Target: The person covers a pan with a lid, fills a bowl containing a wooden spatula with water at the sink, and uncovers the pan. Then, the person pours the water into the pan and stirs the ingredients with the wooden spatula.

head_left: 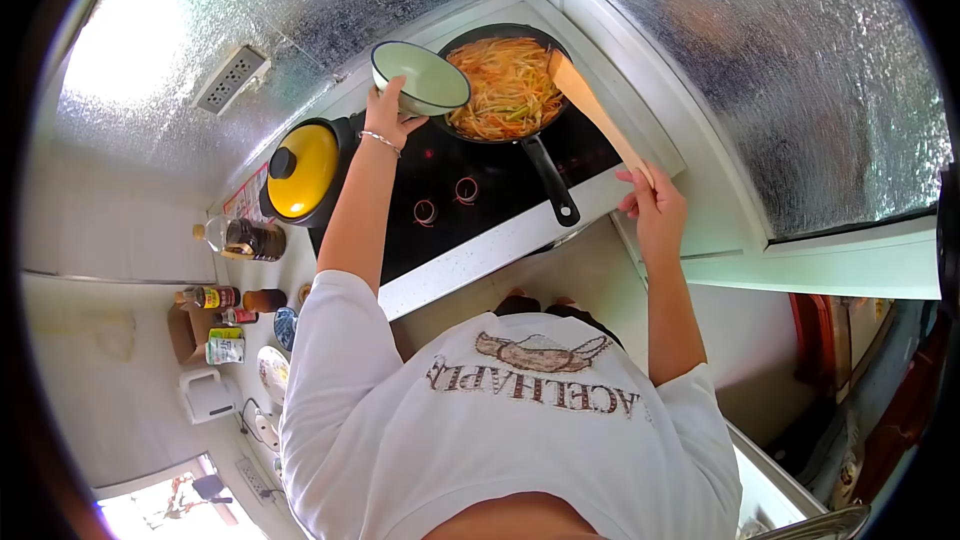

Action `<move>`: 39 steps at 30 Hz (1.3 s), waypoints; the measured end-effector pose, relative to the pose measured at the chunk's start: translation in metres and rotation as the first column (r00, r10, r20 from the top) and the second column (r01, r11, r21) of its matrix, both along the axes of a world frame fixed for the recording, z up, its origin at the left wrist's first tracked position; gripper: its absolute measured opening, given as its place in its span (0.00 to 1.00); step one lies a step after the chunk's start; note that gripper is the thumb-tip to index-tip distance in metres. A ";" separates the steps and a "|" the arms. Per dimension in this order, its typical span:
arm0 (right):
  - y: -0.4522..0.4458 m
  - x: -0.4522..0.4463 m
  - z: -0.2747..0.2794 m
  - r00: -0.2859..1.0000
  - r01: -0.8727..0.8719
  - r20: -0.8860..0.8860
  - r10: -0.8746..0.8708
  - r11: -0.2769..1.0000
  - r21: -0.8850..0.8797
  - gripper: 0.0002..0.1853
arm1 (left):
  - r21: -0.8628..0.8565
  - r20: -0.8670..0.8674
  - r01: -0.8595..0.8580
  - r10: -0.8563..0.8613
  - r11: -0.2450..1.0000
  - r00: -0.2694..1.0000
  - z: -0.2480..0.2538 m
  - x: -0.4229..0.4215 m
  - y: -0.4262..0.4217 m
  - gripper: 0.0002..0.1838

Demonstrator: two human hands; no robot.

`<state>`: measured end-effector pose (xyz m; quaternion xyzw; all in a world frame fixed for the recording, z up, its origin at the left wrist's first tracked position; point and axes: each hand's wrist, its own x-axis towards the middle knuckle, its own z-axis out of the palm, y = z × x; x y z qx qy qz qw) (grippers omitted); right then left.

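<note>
My left hand [391, 117] grips a pale green bowl [425, 77] with a dark rim, tilted beside the left edge of a black frying pan [545, 172]. The inside of the bowl that I can see holds no food. Shredded orange and pale green vegetables [505, 85] fill the pan. A wooden spatula [600, 122] is held by its handle end in my right hand [652, 202], its fingers closed round it. The spatula's broad end rests in the vegetables at the pan's right side.
The pan sits on a black glass cooktop [400, 240]. Left of it stands a dark pot with a yellow lid [303, 171]. An oil bottle [245, 238], sauce bottles [217, 297] and a plate [273, 373] line the left counter. Foil-like panels [760, 80] rise behind and right.
</note>
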<state>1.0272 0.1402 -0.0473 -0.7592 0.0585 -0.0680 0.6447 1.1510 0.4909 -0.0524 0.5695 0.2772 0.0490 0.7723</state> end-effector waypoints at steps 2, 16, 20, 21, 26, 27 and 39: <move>-0.004 -0.003 -0.003 1.000 0.016 0.001 -0.017 1.000 0.006 0.12 | 0.026 0.006 0.035 -0.035 0.999 0.999 -0.001 0.019 0.006 0.33; -0.029 -0.027 0.001 0.989 0.148 -0.015 -0.148 0.989 0.009 0.13 | 0.125 0.012 0.215 -0.218 0.969 0.976 0.026 0.056 -0.053 0.35; -0.030 -0.024 -0.004 0.994 0.111 -0.017 -0.111 0.993 0.041 0.13 | 0.181 -0.038 0.277 -0.274 0.944 0.961 0.021 0.046 -0.041 0.39; -0.029 -0.020 -0.006 0.994 0.109 -0.018 -0.109 0.993 0.042 0.13 | 0.181 -0.039 0.275 -0.272 0.944 0.961 0.023 0.041 -0.038 0.39; -0.010 0.014 -0.006 1.000 -0.014 -0.012 0.014 1.000 0.001 0.13 | 0.405 -0.134 0.352 -0.327 0.844 0.936 0.037 0.027 -0.020 0.42; -0.004 0.023 -0.007 1.000 -0.018 -0.012 0.018 1.000 0.002 0.13 | 0.406 -0.134 0.349 -0.323 0.845 0.937 0.042 0.026 -0.022 0.42; 0.013 0.043 -0.019 0.987 -0.025 0.136 0.088 0.912 -0.409 0.13 | 0.998 0.006 -0.045 -0.690 -0.038 0.723 0.084 0.040 -0.020 0.43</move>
